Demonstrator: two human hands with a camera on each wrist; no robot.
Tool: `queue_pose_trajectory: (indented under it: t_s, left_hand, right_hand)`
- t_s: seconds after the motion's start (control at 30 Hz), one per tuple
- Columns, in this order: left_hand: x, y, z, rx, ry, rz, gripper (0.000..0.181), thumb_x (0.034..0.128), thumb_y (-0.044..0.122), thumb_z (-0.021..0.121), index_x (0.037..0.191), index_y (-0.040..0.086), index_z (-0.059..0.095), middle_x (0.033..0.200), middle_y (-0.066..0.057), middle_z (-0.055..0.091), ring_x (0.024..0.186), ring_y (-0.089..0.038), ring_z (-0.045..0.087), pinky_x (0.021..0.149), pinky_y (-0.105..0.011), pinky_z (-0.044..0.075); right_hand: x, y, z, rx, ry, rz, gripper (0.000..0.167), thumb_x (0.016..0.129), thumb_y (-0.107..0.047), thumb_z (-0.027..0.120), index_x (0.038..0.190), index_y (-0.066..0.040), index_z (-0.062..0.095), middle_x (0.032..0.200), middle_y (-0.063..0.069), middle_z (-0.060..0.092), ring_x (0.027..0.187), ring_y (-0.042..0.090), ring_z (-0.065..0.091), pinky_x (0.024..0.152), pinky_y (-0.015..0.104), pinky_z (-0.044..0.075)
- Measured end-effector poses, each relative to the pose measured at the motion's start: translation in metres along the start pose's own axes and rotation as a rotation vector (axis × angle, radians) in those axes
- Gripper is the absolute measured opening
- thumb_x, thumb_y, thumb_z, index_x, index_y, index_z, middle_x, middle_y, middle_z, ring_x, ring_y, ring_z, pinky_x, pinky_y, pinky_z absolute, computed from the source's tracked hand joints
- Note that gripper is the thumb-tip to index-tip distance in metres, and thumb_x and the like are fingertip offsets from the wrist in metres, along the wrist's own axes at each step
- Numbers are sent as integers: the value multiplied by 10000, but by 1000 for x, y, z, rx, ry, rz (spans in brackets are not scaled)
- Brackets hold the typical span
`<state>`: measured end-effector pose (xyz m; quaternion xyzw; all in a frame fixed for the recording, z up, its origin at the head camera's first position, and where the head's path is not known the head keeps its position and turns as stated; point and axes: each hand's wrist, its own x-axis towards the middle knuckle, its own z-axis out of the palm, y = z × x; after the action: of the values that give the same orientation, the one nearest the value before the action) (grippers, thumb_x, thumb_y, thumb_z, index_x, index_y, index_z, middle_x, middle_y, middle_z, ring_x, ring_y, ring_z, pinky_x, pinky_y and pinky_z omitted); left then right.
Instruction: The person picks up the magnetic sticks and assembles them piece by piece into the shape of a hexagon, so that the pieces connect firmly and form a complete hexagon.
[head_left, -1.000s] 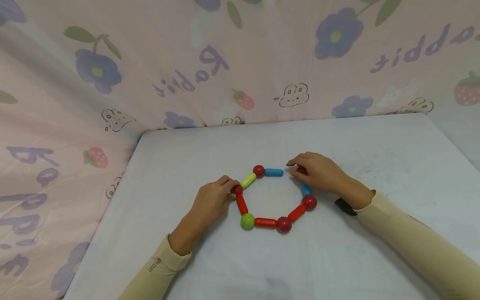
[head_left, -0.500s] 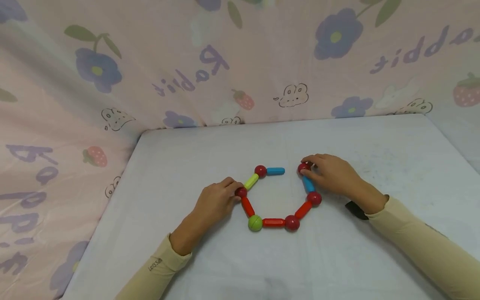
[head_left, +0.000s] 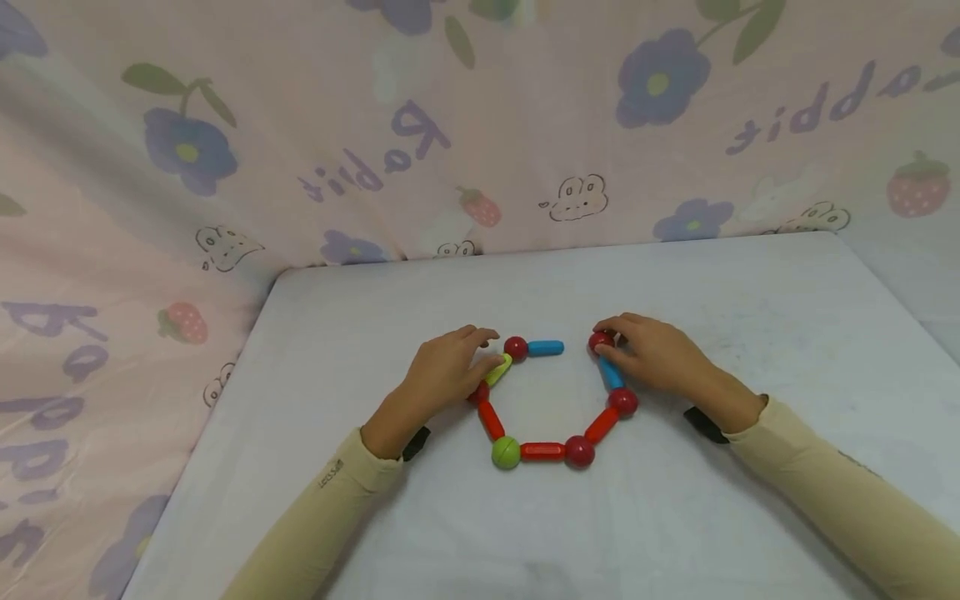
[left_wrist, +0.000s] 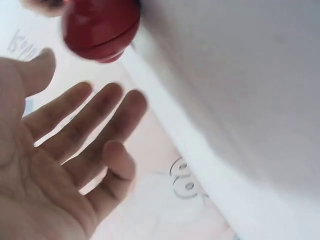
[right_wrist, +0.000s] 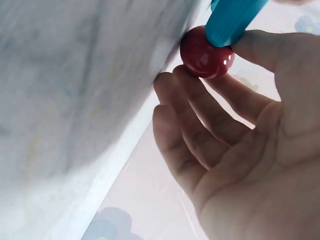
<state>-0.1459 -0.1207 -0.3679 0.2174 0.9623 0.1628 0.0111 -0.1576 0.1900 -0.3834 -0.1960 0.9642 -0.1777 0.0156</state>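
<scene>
Red, blue and yellow-green rods joined by balls form a ring (head_left: pixel 543 452) with a gap at its far side. My right hand (head_left: pixel 656 354) pinches the red ball (head_left: pixel 597 342) at the end of the right blue rod (head_left: pixel 611 373); in the right wrist view, thumb and fingertips touch that ball (right_wrist: pixel 205 55). Over the ring's left side, my left hand (head_left: pixel 444 367) has its fingers spread, above the yellow-green rod (head_left: pixel 498 372) and a partly hidden red ball (head_left: pixel 478 394). The left wrist view has its fingers apart, holding nothing, below a red ball (left_wrist: pixel 100 30). Across the gap lies another blue rod (head_left: pixel 546 347) on a red ball (head_left: pixel 516 347).
A white-covered table (head_left: pixel 712 500) lies under the ring. Behind it and to the left hangs a pink curtain (head_left: pixel 300 100) printed with flowers and rabbits. One ball of the ring, nearest me, is green (head_left: pixel 506 452).
My right hand has taken hold of the red end ball. My left hand has let go of its red ball and moved forward over the yellow-green rod. The ring shifted slightly right, then slightly back.
</scene>
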Motion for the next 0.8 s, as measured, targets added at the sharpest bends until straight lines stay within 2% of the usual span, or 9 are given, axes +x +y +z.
queue_pose_trajectory:
  t_s: [0.13, 0.23, 0.3, 0.43, 0.53, 0.67, 0.8]
  left_hand:
    - [24, 3, 5, 2, -13, 120, 453, 957, 414, 644, 1340, 175, 606, 1208, -28, 680, 983, -174, 656, 848, -348, 581]
    - [40, 3, 9, -3, -62, 201, 474, 949, 418, 654, 1345, 163, 602, 1187, -20, 666, 954, -150, 620, 859, -327, 566]
    - [48, 4, 12, 1, -95, 230, 474, 944, 419, 662, 1334, 155, 611, 1182, -15, 661, 945, -145, 601, 857, -317, 556]
    - [54, 5, 17, 13, -133, 236, 454, 942, 402, 669, 1316, 147, 626, 1182, -12, 662, 987, -146, 592, 920, -312, 539]
    - [56, 6, 19, 12, -144, 251, 442, 947, 388, 666, 1309, 138, 631, 1146, -11, 663, 972, -146, 575, 896, -298, 528]
    - [57, 9, 23, 48, -130, 289, 396, 957, 369, 655, 1268, 125, 661, 1069, 0, 663, 908, -135, 549, 793, -261, 509]
    - [57, 9, 26, 76, -94, 304, 318, 966, 337, 649, 1199, 127, 699, 1012, 14, 664, 868, -118, 550, 759, -237, 507]
  right_hand:
    - [-1, 2, 1, 14, -5, 4, 396, 947, -292, 664, 1286, -90, 634, 1102, 96, 686, 937, 231, 638, 822, 438, 580]
    - [-1, 2, 1, 34, -16, 13, 395, 955, -292, 655, 1294, -90, 631, 1113, 100, 686, 953, 237, 637, 836, 454, 575]
    - [-1, 2, 0, 47, -23, 21, 395, 963, -294, 646, 1301, -91, 628, 1126, 100, 685, 971, 243, 636, 852, 467, 570]
    - [-2, 2, 1, 67, -37, 21, 387, 981, -292, 623, 1314, -95, 617, 1163, 100, 680, 1015, 254, 634, 901, 493, 556]
    - [-2, 3, 0, 77, -47, 17, 372, 1000, -270, 594, 1322, -86, 607, 1180, 109, 676, 1032, 264, 630, 930, 511, 545]
    - [-2, 4, -1, 88, -57, 14, 361, 1020, -255, 558, 1331, -74, 595, 1204, 123, 667, 1054, 280, 624, 955, 533, 529]
    - [-2, 5, -1, 86, -65, 16, 364, 1023, -253, 550, 1336, -71, 589, 1224, 133, 659, 1082, 300, 619, 968, 546, 518]
